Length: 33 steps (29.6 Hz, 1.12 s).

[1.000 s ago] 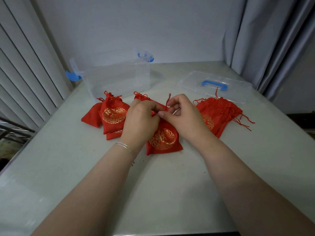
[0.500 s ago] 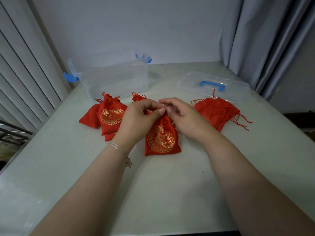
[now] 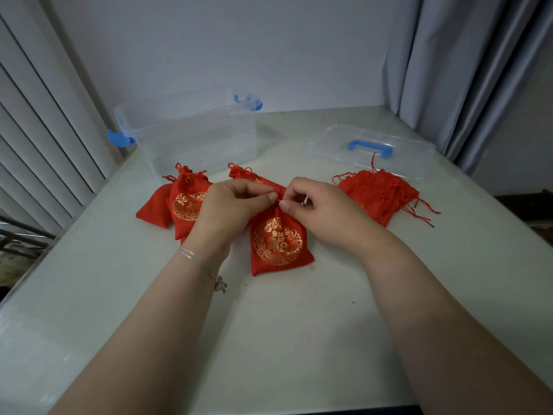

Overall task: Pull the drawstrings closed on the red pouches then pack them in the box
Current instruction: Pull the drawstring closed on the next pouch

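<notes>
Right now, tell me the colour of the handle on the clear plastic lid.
Blue handle, clearest in the head view.

Both forearms are bare, sleeveless in view; a thin silver bracelet (image 3: pixel 200 262) with a small clasp circles the left wrist.

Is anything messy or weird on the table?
A little. The flat pouches at right lie in an untidy pile with loose strings straggling onto the table, and one string lies over the lid. The clear box holds no pouches yet. Nothing looks torn or spilled.
</notes>
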{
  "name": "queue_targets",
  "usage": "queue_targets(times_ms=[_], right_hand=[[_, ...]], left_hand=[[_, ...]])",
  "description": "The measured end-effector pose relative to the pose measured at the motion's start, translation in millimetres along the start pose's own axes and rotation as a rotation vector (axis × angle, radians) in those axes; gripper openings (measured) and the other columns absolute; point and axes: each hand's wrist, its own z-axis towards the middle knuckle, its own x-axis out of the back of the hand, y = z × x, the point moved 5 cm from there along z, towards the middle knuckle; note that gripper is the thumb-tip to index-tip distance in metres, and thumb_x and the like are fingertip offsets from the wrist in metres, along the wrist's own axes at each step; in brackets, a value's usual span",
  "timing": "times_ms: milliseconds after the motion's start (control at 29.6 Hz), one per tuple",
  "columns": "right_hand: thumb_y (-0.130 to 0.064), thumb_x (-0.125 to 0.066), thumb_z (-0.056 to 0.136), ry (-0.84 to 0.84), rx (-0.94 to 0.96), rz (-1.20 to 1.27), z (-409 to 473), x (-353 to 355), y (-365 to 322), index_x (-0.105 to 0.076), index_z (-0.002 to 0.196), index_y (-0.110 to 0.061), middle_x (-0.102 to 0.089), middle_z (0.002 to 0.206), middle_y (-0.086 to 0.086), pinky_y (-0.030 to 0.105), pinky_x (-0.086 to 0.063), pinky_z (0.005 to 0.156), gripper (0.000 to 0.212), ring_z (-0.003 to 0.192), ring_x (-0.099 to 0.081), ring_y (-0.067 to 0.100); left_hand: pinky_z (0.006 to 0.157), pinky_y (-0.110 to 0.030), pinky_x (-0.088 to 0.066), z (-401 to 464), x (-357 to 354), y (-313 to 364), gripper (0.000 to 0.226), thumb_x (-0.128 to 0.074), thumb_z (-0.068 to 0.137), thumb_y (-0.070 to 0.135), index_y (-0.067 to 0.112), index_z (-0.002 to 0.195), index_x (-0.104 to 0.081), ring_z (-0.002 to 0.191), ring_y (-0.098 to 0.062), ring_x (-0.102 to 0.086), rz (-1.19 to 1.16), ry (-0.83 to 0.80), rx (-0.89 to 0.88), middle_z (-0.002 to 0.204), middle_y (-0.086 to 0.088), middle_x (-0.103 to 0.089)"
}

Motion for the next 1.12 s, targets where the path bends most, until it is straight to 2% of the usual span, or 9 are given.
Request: queue_targets(times_ms=[68, 135, 203, 271, 440, 677, 744, 880, 1116], right_hand=[[-0.026, -0.055, 0.094, 0.079, -0.002, 0.134, 2, 10, 1, -0.062, 0.089, -0.03, -0.059, 0.093, -0.011, 0.02, -0.042, 0.073, 0.009, 0.073, -0.053, 0.006], [-0.02, -0.05, 0.097, 0.028, -0.021, 0.324, 3, 9, 2, -0.064, 0.103, -0.026, -0.061, 0.092, -0.016, 0.01, -0.041, 0.071, 0.016, 0.072, -0.054, -0.002], [-0.019, -0.05, 0.097, -0.095, -0.113, 0.471, 2, -4, 7, -0.064, 0.098, -0.022, -0.06, 0.078, -0.012, 0.017, -0.041, 0.069, 0.014, 0.068, -0.052, -0.001], [-0.026, -0.052, 0.096, -0.12, -0.212, 0.542, 0, -11, 13, -0.061, 0.082, -0.023, -0.054, 0.07, -0.003, 0.027, -0.037, 0.063, 0.017, 0.064, -0.047, 0.01], [-0.023, -0.052, 0.096, 0.015, -0.171, 0.359, 4, -3, 8, -0.054, 0.076, -0.019, -0.051, 0.065, 0.004, 0.031, -0.035, 0.061, 0.021, 0.06, -0.044, 0.016], [-0.028, -0.052, 0.095, 0.089, -0.117, 0.143, 1, 0, 3, -0.056, 0.079, -0.015, -0.052, 0.064, 0.001, 0.029, -0.035, 0.056, 0.021, 0.059, -0.045, 0.01], [-0.029, -0.051, 0.095, 0.044, -0.116, 0.119, 2, -1, 3, -0.056, 0.078, -0.015, -0.054, 0.067, 0.006, 0.03, -0.035, 0.057, 0.023, 0.061, -0.047, 0.013], [-0.026, -0.05, 0.096, -0.075, -0.131, 0.131, 1, -1, 5, -0.059, 0.077, -0.02, -0.06, 0.075, 0.009, 0.03, -0.037, 0.062, 0.022, 0.068, -0.051, 0.016], [-0.029, -0.053, 0.094, 0.097, 0.027, -0.041, -4, 1, -7, -0.057, 0.083, -0.018, -0.053, 0.063, -0.004, 0.031, -0.036, 0.055, 0.016, 0.06, -0.049, 0.011]], left_hand=[[0.063, -0.012, -0.049, -2, -3, 3, 0.006, -0.073, 0.078, 0.006, 0.011, 0.082, -0.073, 0.071, -0.005, -0.067, -0.024, -0.086, 0.005, 0.079, -0.002, -0.073], [0.065, -0.015, -0.05, -3, -6, 6, 0.006, -0.071, 0.08, 0.005, 0.009, 0.084, -0.071, 0.072, -0.009, -0.065, -0.06, -0.142, -0.018, 0.08, -0.007, -0.071], [0.068, -0.02, -0.052, -5, -8, 8, 0.006, -0.07, 0.081, 0.005, 0.006, 0.087, -0.07, 0.076, -0.015, -0.064, -0.085, -0.144, -0.058, 0.085, -0.017, -0.068], [0.07, -0.025, -0.053, -6, -8, 9, 0.006, -0.071, 0.081, 0.006, 0.007, 0.087, -0.069, 0.079, -0.018, -0.065, -0.08, -0.121, -0.089, 0.088, -0.018, -0.069], [0.051, -0.009, -0.042, -8, -9, 12, 0.005, -0.071, 0.082, 0.005, 0.006, 0.087, -0.069, 0.063, -0.001, -0.061, -0.03, -0.108, -0.113, 0.079, -0.004, -0.068], [0.048, -0.011, -0.042, -8, -8, 11, 0.005, -0.071, 0.082, 0.005, 0.011, 0.082, -0.07, 0.053, 0.001, -0.058, 0.011, -0.095, -0.083, 0.07, 0.001, -0.067], [0.047, -0.014, -0.045, -9, -8, 12, 0.006, -0.07, 0.083, 0.005, 0.011, 0.081, -0.07, 0.051, -0.002, -0.059, 0.064, -0.108, -0.102, 0.067, 0.002, -0.068], [0.057, -0.025, -0.054, -7, -8, 11, 0.004, -0.071, 0.083, 0.007, 0.011, 0.083, -0.071, 0.061, -0.015, -0.063, 0.187, -0.139, -0.174, 0.076, -0.002, -0.071], [0.057, -0.019, -0.048, -1, -4, 1, 0.017, -0.068, 0.085, 0.011, 0.024, 0.095, -0.074, 0.059, -0.006, -0.057, 0.277, -0.12, -0.116, 0.073, -0.005, -0.068]])
